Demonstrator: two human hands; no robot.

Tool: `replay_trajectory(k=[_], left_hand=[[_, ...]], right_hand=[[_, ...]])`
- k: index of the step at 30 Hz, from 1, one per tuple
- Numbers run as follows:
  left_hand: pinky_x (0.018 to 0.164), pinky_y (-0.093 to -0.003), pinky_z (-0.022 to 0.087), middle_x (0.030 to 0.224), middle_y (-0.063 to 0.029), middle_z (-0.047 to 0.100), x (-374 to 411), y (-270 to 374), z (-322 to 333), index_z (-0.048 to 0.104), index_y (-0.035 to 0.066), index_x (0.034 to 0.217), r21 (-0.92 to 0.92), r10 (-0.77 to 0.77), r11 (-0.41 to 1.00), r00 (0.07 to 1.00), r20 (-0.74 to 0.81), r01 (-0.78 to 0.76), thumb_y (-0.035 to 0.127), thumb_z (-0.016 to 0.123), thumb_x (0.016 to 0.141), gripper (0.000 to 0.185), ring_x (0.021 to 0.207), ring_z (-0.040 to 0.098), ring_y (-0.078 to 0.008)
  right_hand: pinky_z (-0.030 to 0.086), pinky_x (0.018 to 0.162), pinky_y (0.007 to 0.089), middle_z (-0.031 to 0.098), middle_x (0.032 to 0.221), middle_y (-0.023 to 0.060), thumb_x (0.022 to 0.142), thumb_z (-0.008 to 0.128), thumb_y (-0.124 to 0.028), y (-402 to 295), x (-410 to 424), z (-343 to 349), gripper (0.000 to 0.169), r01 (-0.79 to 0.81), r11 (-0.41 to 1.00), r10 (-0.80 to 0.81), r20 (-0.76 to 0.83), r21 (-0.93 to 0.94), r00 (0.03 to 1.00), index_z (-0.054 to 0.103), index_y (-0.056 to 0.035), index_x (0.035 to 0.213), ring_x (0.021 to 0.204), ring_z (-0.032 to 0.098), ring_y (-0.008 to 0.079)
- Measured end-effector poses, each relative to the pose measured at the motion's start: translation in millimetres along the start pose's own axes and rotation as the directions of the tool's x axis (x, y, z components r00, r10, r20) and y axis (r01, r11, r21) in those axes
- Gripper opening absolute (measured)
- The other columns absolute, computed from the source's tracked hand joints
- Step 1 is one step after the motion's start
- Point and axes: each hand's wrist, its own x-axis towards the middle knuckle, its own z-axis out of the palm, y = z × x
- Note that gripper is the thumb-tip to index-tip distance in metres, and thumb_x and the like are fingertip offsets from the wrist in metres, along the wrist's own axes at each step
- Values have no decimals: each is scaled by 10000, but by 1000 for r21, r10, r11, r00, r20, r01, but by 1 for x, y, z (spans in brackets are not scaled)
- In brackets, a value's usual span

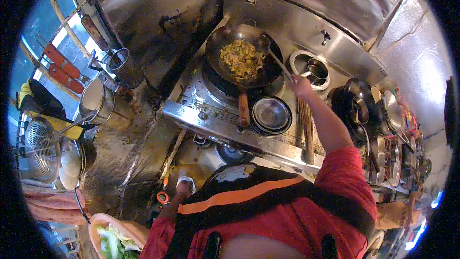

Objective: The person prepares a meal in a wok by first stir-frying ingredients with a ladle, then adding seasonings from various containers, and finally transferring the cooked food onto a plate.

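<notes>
My right hand [302,86] grips the long handle of a wok utensil [278,60], whose head reaches the right inner wall of a dark wok [219,70]. Chopped, yellowish-brown food [242,59] lies in the wok, which sits on the stove burner with its wooden handle [244,110] towards me. My left hand [184,188] is low beside my apron, closed on a white cloth [187,180]. Stacked metal bowls [271,114] stand right of the wok handle. Behind my right hand is a round pot [300,59] with a ladle [317,69] in it.
A bamboo wok brush [306,129] lies on the steel stove top [222,124]. Pans [355,104] and seasoning containers [388,158] crowd the right side. At left are a metal pot [97,101], a perforated skimmer [41,149] and, lower down, a tub of green vegetables [113,239].
</notes>
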Motion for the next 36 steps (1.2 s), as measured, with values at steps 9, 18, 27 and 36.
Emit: replay_trajectory(k=[9, 18, 27, 36], left_hand=[[571, -369, 469, 745, -145, 573, -39, 26, -25, 573, 45, 801, 322, 91, 932, 965, 247, -170, 141, 563, 610, 214, 705, 572, -267], [644, -355, 452, 835, -144, 583, -21, 77, -59, 577, 16, 839, -247, -501, 786, 818, 281, 566, 330, 605, 662, 362, 757, 566, -280], [762, -392, 417, 954, -176, 558, -8, 68, -55, 567, 46, 970, -27, -195, 977, 944, 265, 210, 349, 559, 700, 406, 881, 529, -301], [677, -397, 447, 826, -167, 587, -19, 83, -54, 596, 34, 878, -217, -421, 875, 901, 102, 434, 343, 509, 733, 352, 757, 570, -296]], right_hand=[[267, 329, 185, 421, 569, -13, 829, 461, -210, -37, 21, 87, 89, -564, 353, 97, 570, 747, 816, 434, -136, 789, 388, 318, 54], [295, 297, 215, 419, 553, -2, 845, 424, -216, -34, -37, 48, 220, -455, 366, -21, 496, 812, 868, 440, -84, 1020, 357, 337, 84], [439, 671, 415, 550, 829, 247, 763, 447, -169, -41, -18, 17, 427, 259, 947, -260, 21, -189, 965, 398, -30, 1163, 751, 543, 382], [449, 663, 422, 573, 849, 186, 768, 400, -108, -13, -8, 23, 330, 336, 823, -248, 241, -458, 938, 470, -86, 1090, 765, 562, 338]])
